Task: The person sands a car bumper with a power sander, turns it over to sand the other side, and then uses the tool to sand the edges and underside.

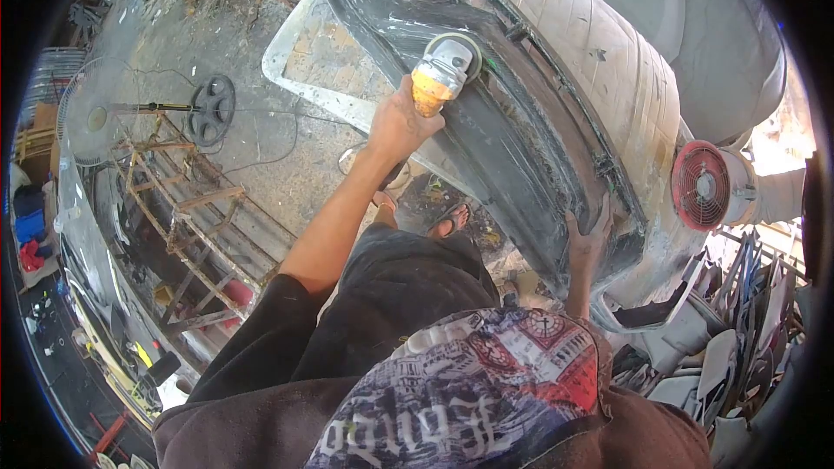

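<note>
My left hand (404,126) is closed round the orange and grey body of an angle grinder (439,78). The grinder's round disc is at the upper surface of a long dark car bumper (486,135), which lies diagonally across the view. At the bumper's lower right end, my right hand (588,234) rests on the dark surface with thumb and fingers spread apart. Whether the disc is spinning cannot be made out.
A red-rimmed fan (702,185) stands at the right, above stacked panels (738,339). Under the bumper is a pale frame (321,95). A rusty metal rack (204,200), a pedestal fan (95,117) and its round base (213,110) are at the left. A cable crosses the floor.
</note>
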`<state>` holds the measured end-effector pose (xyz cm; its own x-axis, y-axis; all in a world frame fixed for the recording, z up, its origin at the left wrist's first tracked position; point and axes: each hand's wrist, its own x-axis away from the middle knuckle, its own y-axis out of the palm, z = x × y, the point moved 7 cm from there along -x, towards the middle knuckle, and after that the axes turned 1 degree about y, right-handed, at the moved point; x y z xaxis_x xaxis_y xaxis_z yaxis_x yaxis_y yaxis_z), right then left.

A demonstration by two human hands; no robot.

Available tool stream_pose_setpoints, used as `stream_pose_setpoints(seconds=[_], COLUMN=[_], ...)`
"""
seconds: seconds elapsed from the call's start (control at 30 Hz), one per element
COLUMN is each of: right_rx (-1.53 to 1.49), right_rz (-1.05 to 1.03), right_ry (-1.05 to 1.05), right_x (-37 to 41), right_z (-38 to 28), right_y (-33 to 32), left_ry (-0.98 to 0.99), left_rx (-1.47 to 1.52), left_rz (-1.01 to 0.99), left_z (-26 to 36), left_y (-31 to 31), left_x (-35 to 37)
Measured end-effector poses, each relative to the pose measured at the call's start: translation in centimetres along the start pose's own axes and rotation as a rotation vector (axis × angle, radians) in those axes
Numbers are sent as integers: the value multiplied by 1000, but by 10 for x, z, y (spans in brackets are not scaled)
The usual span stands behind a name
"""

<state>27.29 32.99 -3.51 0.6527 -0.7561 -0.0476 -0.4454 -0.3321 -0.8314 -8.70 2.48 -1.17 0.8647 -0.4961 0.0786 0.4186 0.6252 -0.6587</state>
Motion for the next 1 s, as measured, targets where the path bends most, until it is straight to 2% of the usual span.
stream_pose_setpoints(seconds=[0.33, 0.43, 0.5, 0.73, 0.9, 1.0], right_rx=[-11, 1, 11, 7, 30, -10], right_rz=[-16, -21, -22, -22, -1, 4], right_ry=[18, 23, 27, 13, -13, 19], right_x=[0, -1, -1, -2, -2, -2], right_z=[4, 5, 5, -1, 3, 3], right_y=[3, 3, 3, 2, 2, 0], left_ry=[-52, -62, -2, 8, -58, 41], left_rx=[33, 35, 55, 44, 10, 74], left_rz=[-53, 30, 81, 85, -5, -30], left_z=[5, -7, -9, -7, 3, 13], left_y=[1, -11, -18, -16, -4, 7], left_x=[1, -5, -8, -5, -3, 3])
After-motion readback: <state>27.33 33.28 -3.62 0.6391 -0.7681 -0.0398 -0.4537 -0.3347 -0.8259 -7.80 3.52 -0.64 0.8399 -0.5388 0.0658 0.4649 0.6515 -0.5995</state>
